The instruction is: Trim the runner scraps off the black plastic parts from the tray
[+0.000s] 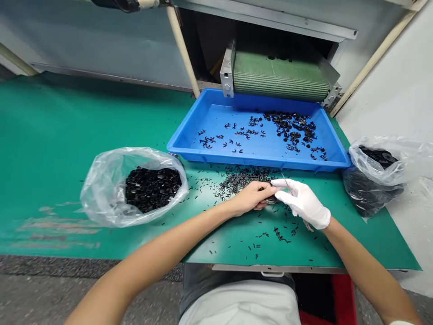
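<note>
My bare left hand [254, 197] is closed, with thumb and fingers pinching a small dark round part [271, 199] that is mostly covered. Close against it is my right hand [303, 204] in a white glove, curled around a thin metal tool [287, 181]. A slim end of that tool sticks up past the fingers; its exact kind is not clear. The right fingertips reach the dark part from the right side. Just beyond both hands lies a heap of short black sticks [237, 180] on the green table. More branched black pieces [280, 234] lie scattered nearer my body.
A blue tray [260, 161] stands behind the hands, holding black round parts and small branched bits. Above it ends a green conveyor belt [280, 79]. Clear bags of black pieces stand left [98, 189] and right [358, 180] on the green table [101, 113].
</note>
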A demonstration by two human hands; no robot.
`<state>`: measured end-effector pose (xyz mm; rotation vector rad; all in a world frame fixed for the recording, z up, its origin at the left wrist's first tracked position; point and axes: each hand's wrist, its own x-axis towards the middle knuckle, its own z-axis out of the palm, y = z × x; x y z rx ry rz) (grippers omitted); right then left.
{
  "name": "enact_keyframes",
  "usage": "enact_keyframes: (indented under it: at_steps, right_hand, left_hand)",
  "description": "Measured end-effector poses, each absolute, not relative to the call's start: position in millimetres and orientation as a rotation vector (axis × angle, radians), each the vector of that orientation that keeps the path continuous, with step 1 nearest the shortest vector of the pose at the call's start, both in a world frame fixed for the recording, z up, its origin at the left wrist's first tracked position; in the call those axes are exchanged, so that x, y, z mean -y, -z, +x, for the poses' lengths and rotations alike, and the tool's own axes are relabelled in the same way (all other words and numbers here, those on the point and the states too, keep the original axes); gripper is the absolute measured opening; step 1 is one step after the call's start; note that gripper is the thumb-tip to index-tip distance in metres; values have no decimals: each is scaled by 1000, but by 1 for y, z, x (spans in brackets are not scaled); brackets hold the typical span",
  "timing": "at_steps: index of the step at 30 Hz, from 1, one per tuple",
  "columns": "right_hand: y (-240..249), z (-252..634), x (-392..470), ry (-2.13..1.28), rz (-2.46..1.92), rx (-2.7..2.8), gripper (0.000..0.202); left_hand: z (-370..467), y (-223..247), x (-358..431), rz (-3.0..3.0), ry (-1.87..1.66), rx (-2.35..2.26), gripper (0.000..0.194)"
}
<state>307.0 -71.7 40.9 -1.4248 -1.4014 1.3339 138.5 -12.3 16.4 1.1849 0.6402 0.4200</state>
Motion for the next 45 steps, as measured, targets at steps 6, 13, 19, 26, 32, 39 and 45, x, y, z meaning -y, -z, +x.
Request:
enact_keyframes:
  at_steps: [6, 13, 19, 26, 32, 39, 45]
  right_hand:
    - [-37, 299, 73, -1428, -1404, 1282, 26]
    - [-29, 303, 75, -1118, -1497, 1215, 29]
    - [-28, 312, 73, -1312, -1425, 1442, 27]
    - [-19, 302, 70, -497, -1440, 1915, 28]
    - [-23, 307, 66, -871, -1581, 1608, 32]
    - [-27, 338, 50, -742, -1788, 1815, 15]
    - [-37, 336, 52, -533, -1823, 1845, 22]
  left_hand:
    - [143, -13, 22, 1085, -411, -585, 55]
    - [143, -14, 35, 1247, -458, -615, 46]
    - [139, -14, 37, 1306, -454, -630, 38]
    - [145, -10, 46, 1534, -585, -740, 37]
    - [160, -6, 48, 1382, -680, -723, 35]
    - [143, -23, 23, 1097, -729, -599, 29]
    - [152, -79, -38, 919, -789, -578, 11]
